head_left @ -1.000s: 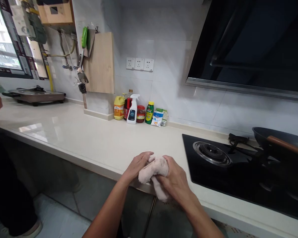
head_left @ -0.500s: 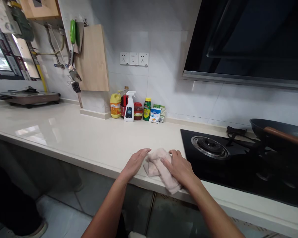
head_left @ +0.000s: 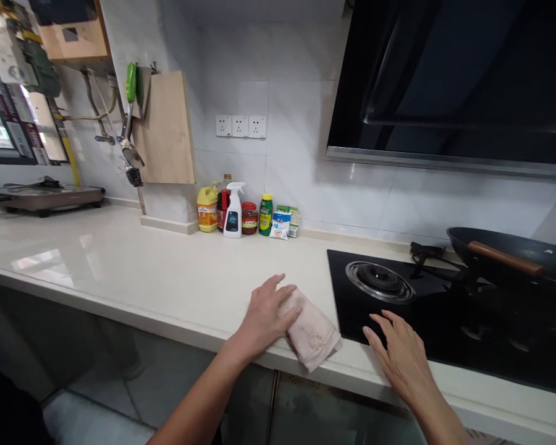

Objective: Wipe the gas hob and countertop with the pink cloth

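Note:
A pale pink cloth (head_left: 313,334) lies folded on the countertop near its front edge, left of the stove, with one corner hanging over the edge. My left hand (head_left: 265,314) is on the cloth's left side, its thumb and fingers over the fabric; what lies under the palm is hidden. My right hand (head_left: 398,352) hovers, fingers apart and holding nothing, over the front left part of the black gas stove (head_left: 375,321). Between it and the cloth there is a gap.
A white spray bottle (head_left: 233,213), a yellow jug (head_left: 207,210), a red-lidded jar (head_left: 249,219) and a green bottle (head_left: 265,216) stand along the wall. A wok (head_left: 505,247) sits on the stove's right side. The range hood (head_left: 445,80) overhangs the stove. An electric pan (head_left: 46,196) rests far left.
My right hand has let go of the cloth and moved right, over the stove's edge. My left hand has come onto the cloth, which now lies flatter. The view has tilted up slightly.

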Available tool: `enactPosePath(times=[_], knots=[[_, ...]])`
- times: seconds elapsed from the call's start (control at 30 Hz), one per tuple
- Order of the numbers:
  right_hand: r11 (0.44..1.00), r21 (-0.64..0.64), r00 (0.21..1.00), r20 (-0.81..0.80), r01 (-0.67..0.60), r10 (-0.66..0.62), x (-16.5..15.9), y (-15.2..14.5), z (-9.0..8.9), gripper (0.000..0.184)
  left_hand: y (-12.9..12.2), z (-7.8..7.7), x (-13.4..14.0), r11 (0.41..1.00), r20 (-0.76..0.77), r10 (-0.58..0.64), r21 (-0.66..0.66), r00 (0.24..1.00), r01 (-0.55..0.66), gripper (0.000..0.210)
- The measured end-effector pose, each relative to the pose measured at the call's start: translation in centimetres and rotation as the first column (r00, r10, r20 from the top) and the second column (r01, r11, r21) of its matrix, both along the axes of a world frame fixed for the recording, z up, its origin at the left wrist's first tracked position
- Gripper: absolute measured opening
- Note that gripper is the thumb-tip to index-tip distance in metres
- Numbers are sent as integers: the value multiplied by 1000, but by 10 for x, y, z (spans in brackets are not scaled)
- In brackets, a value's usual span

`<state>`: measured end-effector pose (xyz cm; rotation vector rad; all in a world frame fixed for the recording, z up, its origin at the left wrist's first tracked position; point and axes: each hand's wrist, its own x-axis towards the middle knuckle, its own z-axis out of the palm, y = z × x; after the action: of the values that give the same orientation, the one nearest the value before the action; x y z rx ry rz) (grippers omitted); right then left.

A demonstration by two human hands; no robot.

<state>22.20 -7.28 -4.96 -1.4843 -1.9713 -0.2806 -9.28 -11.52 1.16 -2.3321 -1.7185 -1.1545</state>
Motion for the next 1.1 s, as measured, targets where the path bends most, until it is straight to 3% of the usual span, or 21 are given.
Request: enactPosePath(times=[0.13, 0.23, 0.37, 0.53, 0.67, 0.8, 0.9, 1.0, 1.1], knots=[[992, -122, 995, 101, 27, -14, 7, 1, -9, 56, 8, -1, 46, 990, -222, -14, -138, 975, -18, 56], [988, -156, 993, 119, 15, 4, 3, -1, -8, 58, 13, -12, 64, 991, -254, 57, -106, 965, -87, 60], [990, -140, 993, 116, 31, -15, 1, -1, -8, 57, 9, -22, 65, 989, -264, 121, -48, 957, -138, 60], [991, -129, 992, 125, 39, -22, 2, -1, -9, 56, 1, -24, 47, 985, -253, 164, -17, 954, -174, 63], [990, -136, 993, 116, 27, -11, 3, -2, -9, 56, 0, -22, 5, 954, -292, 270, -47, 917, -296, 63], [992, -126, 995, 95, 12, 0, 2, -3, -9, 55, -3, -17, -54, 862, -329, 467, -35, 821, -505, 67], [991, -130, 996, 86, 13, -2, 1, -3, -10, 55, -6, -11, -82, 773, -372, 579, -33, 725, -634, 70], [991, -133, 997, 83, 14, -3, 0, -3, -10, 55, -9, -7, -82, 714, -411, 630, -29, 659, -700, 70], [991, -132, 997, 76, 5, 5, 0, -4, -10, 56, -12, -8, -59, 701, -423, 638, -25, 643, -713, 70]])
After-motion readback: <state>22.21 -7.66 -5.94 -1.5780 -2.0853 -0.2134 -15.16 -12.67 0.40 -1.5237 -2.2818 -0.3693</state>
